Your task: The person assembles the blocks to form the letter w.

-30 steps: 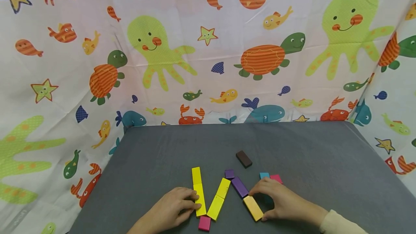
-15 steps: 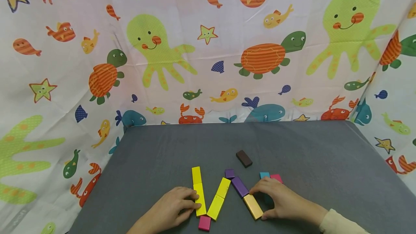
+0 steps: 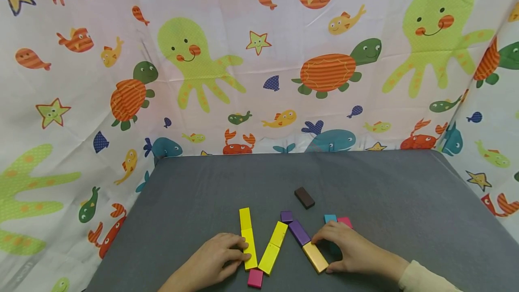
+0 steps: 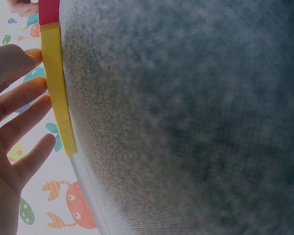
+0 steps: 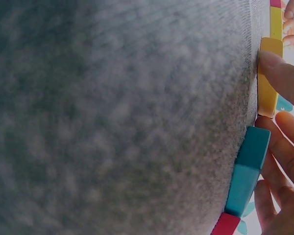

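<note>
My left hand touches the left side of a line of two yellow blocks with its fingertips; the left wrist view shows the fingers extended, not wrapped round them. A pink block sits at the near end, where a second slanting yellow pair meets the first. My right hand pinches a golden-yellow block lengthwise between thumb and index finger. Its far end meets a purple block, which adjoins a small purple block. Teal blocks lie beside the right fingers, partly hidden in the head view.
A dark brown block lies apart, farther back on the grey cloth-covered table. Another pink block shows behind the right hand, beside the teal ones. A curtain printed with sea animals hangs behind the table.
The golden-yellow block has shifted slightly away from me, up against the purple block, with the right thumb and finger on it. The left hand has stayed still.
</note>
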`<state>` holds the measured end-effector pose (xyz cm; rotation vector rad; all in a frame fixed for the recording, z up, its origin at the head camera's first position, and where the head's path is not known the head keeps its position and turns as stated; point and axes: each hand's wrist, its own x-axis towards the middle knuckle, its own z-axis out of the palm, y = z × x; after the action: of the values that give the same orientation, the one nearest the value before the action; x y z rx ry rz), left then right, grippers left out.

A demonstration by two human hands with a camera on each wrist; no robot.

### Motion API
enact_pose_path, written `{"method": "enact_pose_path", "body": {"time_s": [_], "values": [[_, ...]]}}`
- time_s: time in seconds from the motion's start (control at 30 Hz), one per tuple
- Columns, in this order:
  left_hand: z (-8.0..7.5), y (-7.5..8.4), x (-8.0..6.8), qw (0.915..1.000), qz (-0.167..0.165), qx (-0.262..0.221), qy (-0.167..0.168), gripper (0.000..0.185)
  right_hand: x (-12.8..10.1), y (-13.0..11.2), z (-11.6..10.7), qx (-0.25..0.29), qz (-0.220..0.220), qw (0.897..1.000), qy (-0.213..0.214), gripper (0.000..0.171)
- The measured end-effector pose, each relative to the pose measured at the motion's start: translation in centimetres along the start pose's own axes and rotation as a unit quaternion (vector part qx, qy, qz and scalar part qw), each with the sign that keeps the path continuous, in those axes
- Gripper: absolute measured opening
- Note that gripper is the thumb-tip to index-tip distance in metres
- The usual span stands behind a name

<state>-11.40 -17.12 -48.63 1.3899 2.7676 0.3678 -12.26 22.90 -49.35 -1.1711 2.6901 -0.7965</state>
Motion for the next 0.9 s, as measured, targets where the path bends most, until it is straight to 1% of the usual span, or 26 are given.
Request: {"method": "enact_pose_path", "body": {"time_s": [0.13, 0.37, 0.73, 0.83, 0.9], "values": [[-0.03, 0.03, -0.01, 1.0000, 0.000, -0.001, -0.001, 0.026, 0.02, -0.02, 0.02, -0.004, -0.007, 1.000, 0.008, 0.052], [-0.15, 0.11, 0.02, 0.9999, -0.006, -0.003, -0.007, 0.026, 0.05, -0.10, -0.08, 0.004, -0.005, 1.000, 0.005, 0.052], [-0.14, 0.20, 0.07, 1.0000, -0.004, 0.009, 0.000, 0.026, -0.03, -0.09, -0.10, -0.001, -0.005, 1.000, 0.008, 0.053], [-0.08, 0.22, 0.04, 0.9999, -0.005, 0.009, 0.002, 0.026, -0.13, -0.06, -0.43, 0.006, -0.008, 1.000, 0.025, 0.053], [-0.03, 0.22, 0.03, 1.0000, -0.005, 0.008, 0.004, 0.025, -0.25, 0.08, -0.88, 0.006, -0.005, 0.999, 0.050, 0.054]]}}
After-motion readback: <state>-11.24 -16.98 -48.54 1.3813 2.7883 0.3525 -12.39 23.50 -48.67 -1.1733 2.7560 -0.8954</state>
